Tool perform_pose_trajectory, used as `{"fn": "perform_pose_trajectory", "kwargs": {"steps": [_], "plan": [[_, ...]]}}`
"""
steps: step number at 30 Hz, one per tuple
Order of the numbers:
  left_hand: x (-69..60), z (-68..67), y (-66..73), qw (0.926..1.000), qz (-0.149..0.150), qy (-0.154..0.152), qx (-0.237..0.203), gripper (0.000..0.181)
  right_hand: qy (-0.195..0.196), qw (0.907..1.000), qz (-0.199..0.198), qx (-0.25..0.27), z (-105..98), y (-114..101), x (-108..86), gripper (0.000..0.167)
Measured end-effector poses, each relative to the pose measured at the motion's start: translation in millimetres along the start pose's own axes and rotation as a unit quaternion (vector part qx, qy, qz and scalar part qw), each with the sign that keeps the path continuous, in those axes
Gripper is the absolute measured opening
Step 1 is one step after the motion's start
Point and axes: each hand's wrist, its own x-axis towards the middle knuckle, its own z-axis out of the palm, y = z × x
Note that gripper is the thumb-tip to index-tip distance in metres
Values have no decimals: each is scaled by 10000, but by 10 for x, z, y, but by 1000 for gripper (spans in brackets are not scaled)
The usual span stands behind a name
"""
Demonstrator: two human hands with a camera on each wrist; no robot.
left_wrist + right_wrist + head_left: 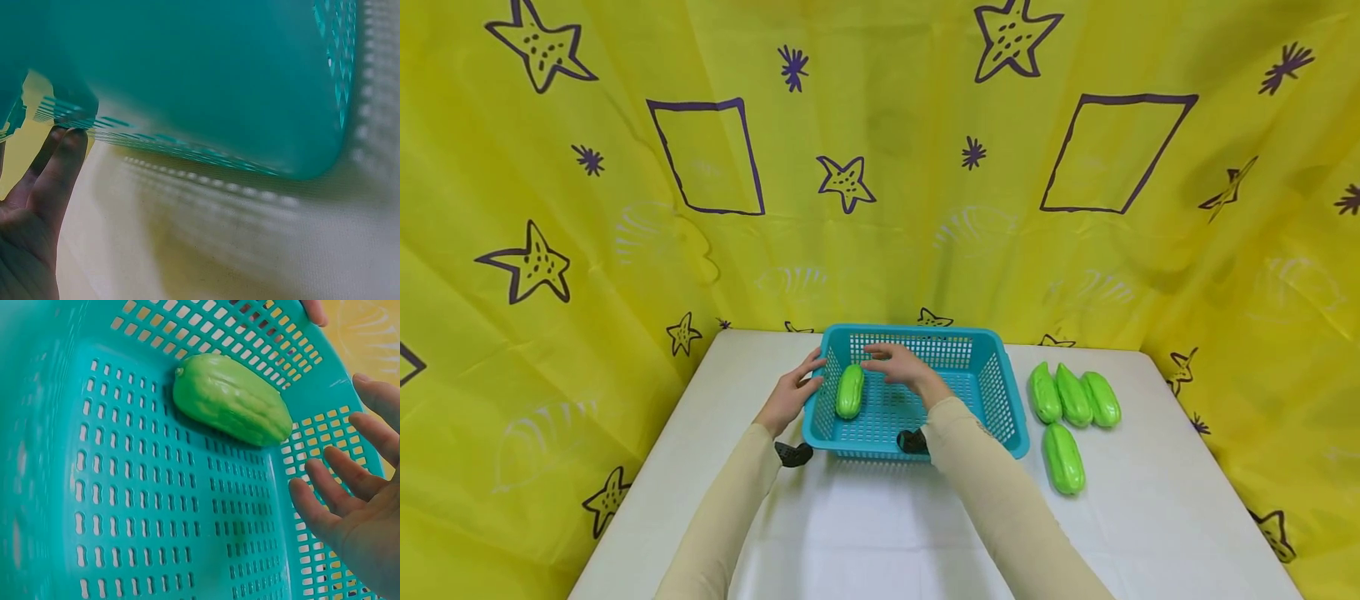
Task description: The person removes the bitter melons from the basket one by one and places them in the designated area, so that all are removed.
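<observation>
A glossy green, ridged, cucumber-like vegetable (850, 392) lies in the left part of a turquoise plastic basket (915, 331). In the right wrist view the same vegetable (231, 400) rests on the perforated floor near the wall. My left hand (788, 395) touches the basket's left rim from outside; its fingers (59, 169) look straight against the side in the left wrist view. Over the basket, to the right of the vegetable, hovers my right hand (898, 367). Its fingers are spread and relaxed, apart from the vegetable, with nothing held.
Right of the basket, three similar green vegetables (1073, 396) lie side by side, with another green vegetable (1064, 458) in front of them. Everything stands on a white-covered table (865, 517). A yellow patterned curtain (887, 250) hangs behind and at both sides.
</observation>
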Motion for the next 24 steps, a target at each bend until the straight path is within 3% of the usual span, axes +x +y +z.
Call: {"fn": "perform_pose_trajectory", "kwargs": {"steps": [18,24], "plan": [[9,-5,-26,10000,7,19,-50,47,157,9995,242,109,99,2,80,51],[22,-9,-38,10000,0,-5,-42,47,-125,9991,364,-156,122,-5,84,54]]}}
